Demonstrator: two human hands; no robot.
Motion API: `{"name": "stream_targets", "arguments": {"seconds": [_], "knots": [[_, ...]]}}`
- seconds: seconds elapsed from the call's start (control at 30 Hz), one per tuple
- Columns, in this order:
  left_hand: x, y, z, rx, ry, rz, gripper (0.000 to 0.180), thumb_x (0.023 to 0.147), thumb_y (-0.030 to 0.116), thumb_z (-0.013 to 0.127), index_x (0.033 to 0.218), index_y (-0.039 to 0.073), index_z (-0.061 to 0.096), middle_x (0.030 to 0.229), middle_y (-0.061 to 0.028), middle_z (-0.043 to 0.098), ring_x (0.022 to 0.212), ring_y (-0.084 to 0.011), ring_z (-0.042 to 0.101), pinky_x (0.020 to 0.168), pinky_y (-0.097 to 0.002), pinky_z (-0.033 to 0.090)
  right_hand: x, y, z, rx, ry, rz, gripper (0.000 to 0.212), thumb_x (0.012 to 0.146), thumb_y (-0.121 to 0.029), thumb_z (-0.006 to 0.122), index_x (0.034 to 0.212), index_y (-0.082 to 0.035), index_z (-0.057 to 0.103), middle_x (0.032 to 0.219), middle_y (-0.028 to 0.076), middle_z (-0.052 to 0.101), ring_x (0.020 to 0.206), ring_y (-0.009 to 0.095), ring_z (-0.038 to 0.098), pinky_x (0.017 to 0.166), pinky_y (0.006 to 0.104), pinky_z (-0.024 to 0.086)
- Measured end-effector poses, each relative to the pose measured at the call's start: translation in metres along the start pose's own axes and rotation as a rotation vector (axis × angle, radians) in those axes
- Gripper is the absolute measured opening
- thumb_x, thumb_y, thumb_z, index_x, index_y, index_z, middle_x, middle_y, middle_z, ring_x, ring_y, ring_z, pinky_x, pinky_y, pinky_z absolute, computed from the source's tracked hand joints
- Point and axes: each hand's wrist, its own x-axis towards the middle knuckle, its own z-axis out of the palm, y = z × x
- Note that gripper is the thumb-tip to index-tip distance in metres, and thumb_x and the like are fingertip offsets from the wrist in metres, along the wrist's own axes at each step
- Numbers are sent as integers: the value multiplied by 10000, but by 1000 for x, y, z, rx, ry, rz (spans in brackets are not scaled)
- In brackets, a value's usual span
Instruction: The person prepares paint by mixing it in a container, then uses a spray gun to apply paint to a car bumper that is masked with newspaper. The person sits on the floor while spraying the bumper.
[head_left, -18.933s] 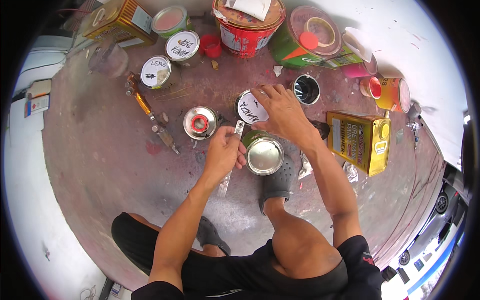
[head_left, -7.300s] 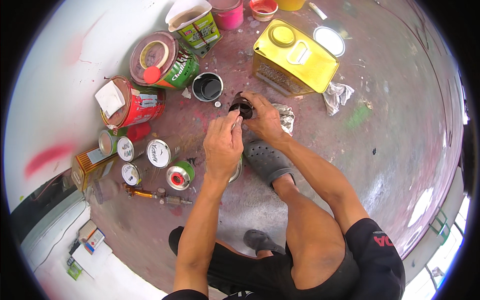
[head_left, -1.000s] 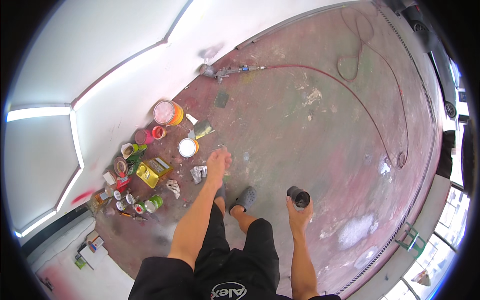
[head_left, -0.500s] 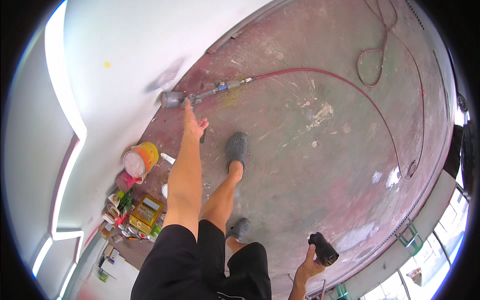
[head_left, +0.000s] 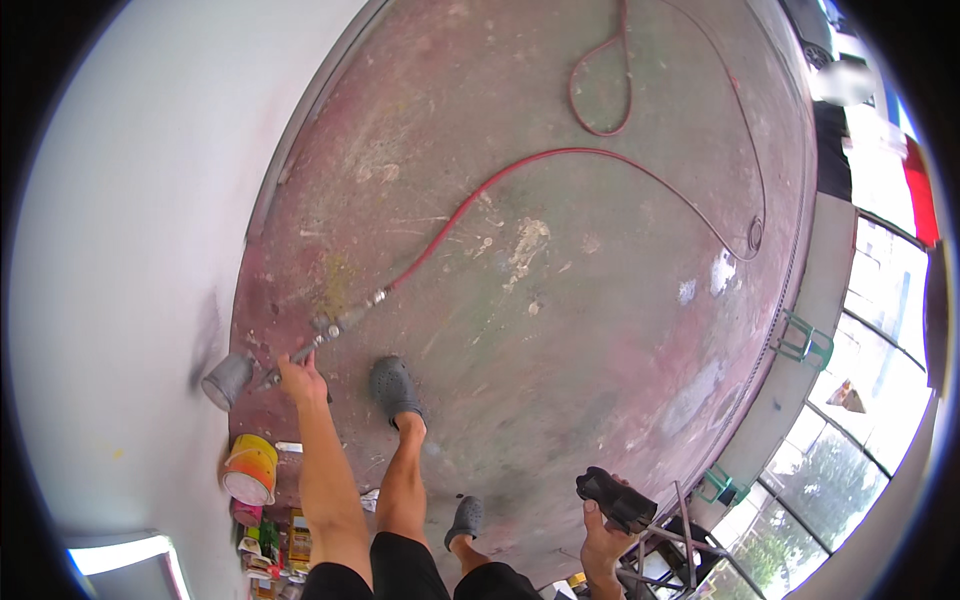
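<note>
My left hand (head_left: 305,380) is closed round the handle of a spray gun (head_left: 272,378) near the white wall at the left. A grey metal cup (head_left: 228,381) is fixed to the gun and tilts toward the wall. From the gun's fittings (head_left: 340,325) a red air hose (head_left: 470,205) runs off across the floor. At the lower right, my right hand (head_left: 605,540) grips a black flashlight-like cylinder (head_left: 617,500) with a ribbed body. It is held out to the side, well apart from the gun.
A yellow-orange paint bucket (head_left: 252,470) stands by the wall, with several cans and bottles behind it. Hose loops (head_left: 600,95) lie on the stained floor (head_left: 560,350). Green metal brackets (head_left: 803,340) and a dark metal frame (head_left: 680,550) line the right side.
My view has turned, so the hose and floor appear shifted left. My left hand and the spray gun now sit lower in the picture. Both things stay held.
</note>
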Motion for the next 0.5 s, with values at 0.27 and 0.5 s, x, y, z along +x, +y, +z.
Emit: {"name": "stream_targets", "arguments": {"seconds": [0.27,0.5], "knots": [[-330,116,81,594,-370,321,392,1061,50,602,1450,18,565,1211,-91,651,1002,-195,640,973,-373,509,-10,-98,-104,50,159,-55,654,875,-20,891,1452,50,591,1416,174,684,1246,245,678,1116,384,525],[-546,140,193,902,-1060,822,201,1086,118,649,1234,-6,595,1004,-120,652,883,-230,612,806,-376,511,3,-197,-223,83,404,-57,330,939,-82,880,1239,-38,750,1128,16,757,1029,104,647,943,296,493]]}}
